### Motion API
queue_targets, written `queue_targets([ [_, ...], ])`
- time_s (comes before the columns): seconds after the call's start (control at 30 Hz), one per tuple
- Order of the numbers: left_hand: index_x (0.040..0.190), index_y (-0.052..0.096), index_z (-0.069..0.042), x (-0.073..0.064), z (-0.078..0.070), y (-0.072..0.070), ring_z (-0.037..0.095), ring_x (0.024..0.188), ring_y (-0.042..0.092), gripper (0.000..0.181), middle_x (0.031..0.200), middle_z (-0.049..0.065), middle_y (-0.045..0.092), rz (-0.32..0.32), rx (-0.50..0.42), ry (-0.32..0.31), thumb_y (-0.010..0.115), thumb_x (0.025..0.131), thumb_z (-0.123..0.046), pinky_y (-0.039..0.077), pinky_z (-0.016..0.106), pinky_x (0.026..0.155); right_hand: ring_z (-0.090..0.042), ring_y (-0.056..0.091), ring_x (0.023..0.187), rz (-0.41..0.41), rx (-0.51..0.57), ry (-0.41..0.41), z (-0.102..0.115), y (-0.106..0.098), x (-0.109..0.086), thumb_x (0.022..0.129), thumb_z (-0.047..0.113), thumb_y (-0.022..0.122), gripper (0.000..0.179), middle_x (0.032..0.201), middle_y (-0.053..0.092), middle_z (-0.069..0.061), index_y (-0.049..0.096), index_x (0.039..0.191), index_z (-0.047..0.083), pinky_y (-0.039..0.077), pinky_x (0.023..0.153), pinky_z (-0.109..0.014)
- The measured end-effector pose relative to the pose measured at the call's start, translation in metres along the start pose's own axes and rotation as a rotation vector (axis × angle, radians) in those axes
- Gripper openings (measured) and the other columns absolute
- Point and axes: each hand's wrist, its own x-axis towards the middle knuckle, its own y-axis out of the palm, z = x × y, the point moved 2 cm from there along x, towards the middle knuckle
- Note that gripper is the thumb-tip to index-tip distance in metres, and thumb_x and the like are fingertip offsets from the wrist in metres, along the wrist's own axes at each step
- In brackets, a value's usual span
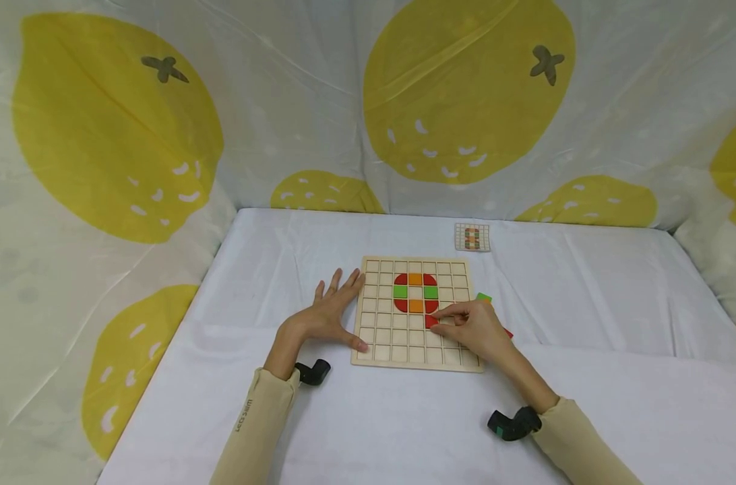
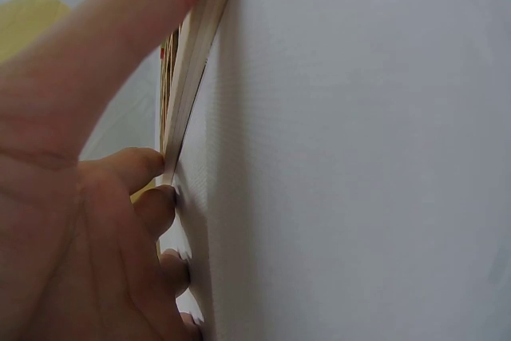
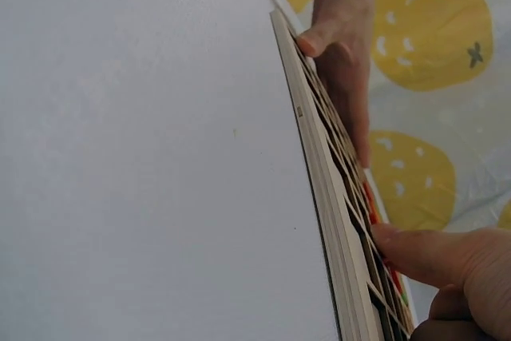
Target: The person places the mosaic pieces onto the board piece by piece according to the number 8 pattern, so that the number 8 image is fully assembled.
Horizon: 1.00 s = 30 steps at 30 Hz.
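Observation:
A square wooden grid board (image 1: 386,353) lies flat on the white-covered table. My left hand (image 1: 325,320) is spread along its left side, fingertips and thumb at the edge; the left wrist view shows the thumb (image 2: 104,45) against the board's side. Thumb and forefinger of my right hand (image 1: 474,328) pinch a small red tile (image 1: 431,322) at a cell just below a ring of set tiles. That ring has rounded red corners (image 1: 400,306), orange tiles (image 1: 415,279) above and below, and green tiles (image 1: 400,292) at the sides, around a bare middle cell.
Behind the board lies a small pattern card (image 1: 472,238) with a grid and coloured shapes. Partly hidden by my right hand, a loose green tile (image 1: 484,296) and a red piece (image 1: 509,333) lie right of the board. A lemon-print cloth (image 1: 295,121) hangs behind the table.

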Motion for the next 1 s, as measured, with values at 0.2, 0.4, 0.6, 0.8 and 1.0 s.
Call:
queue_targets([
  [0.2, 0.167, 0.004, -0.01, -0.001, -0.001, 0.0, 0.04, 0.16, -0.019, 0.131, 0.176, 0.011, -0.005, -0.004, -0.007, 0.004, 0.089, 0.077, -0.049, -0.011, 0.067, 0.126, -0.004, 0.029, 0.055, -0.023, 0.0, 0.008, 0.0, 0.002, -0.001, 0.079, 0.02, 0.091, 0.017, 0.054, 0.033, 0.008, 0.085, 0.094, 0.016, 0.022, 0.053, -0.019],
  [0.4, 0.167, 0.003, -0.01, 0.0, -0.001, 0.001, 0.039, 0.16, -0.019, 0.13, 0.176, 0.01, -0.005, -0.013, -0.014, 0.004, 0.088, 0.078, -0.05, -0.011, 0.067, 0.126, -0.004, 0.027, 0.052, -0.038, -0.029, 0.021, 0.002, 0.004, -0.001, 0.082, 0.022, 0.089, 0.02, 0.052, 0.032, 0.009, 0.085, 0.1, 0.014, 0.018, 0.051, -0.02],
  [0.6, 0.167, 0.003, -0.009, 0.0, -0.002, 0.001, 0.039, 0.161, -0.019, 0.13, 0.176, 0.01, -0.004, -0.018, -0.027, 0.003, 0.089, 0.078, -0.049, -0.012, 0.066, 0.127, -0.007, 0.031, 0.055, -0.025, -0.074, 0.032, 0.004, -0.002, 0.0, 0.085, 0.023, 0.087, 0.021, 0.055, 0.033, 0.008, 0.084, 0.103, 0.015, 0.022, 0.053, -0.021],
  [0.8, 0.167, 0.003, -0.009, -0.001, -0.004, 0.001, 0.04, 0.16, -0.018, 0.13, 0.176, 0.01, -0.004, -0.017, -0.031, 0.006, 0.089, 0.077, -0.049, -0.012, 0.067, 0.126, -0.01, 0.033, 0.057, 0.0, -0.102, 0.07, -0.009, -0.041, 0.0, 0.089, 0.022, 0.083, 0.022, 0.058, 0.032, 0.007, 0.082, 0.109, 0.013, 0.026, 0.051, -0.022],
  [1.0, 0.167, 0.003, -0.007, -0.001, -0.004, 0.001, 0.041, 0.16, -0.018, 0.136, 0.176, 0.011, -0.004, -0.021, -0.012, 0.012, 0.092, 0.073, -0.049, -0.01, 0.067, 0.126, -0.012, 0.034, 0.057, 0.031, -0.143, 0.123, -0.028, -0.077, -0.006, 0.089, 0.023, 0.083, 0.025, 0.061, 0.034, 0.003, 0.081, 0.111, 0.012, 0.026, 0.051, -0.024],
])
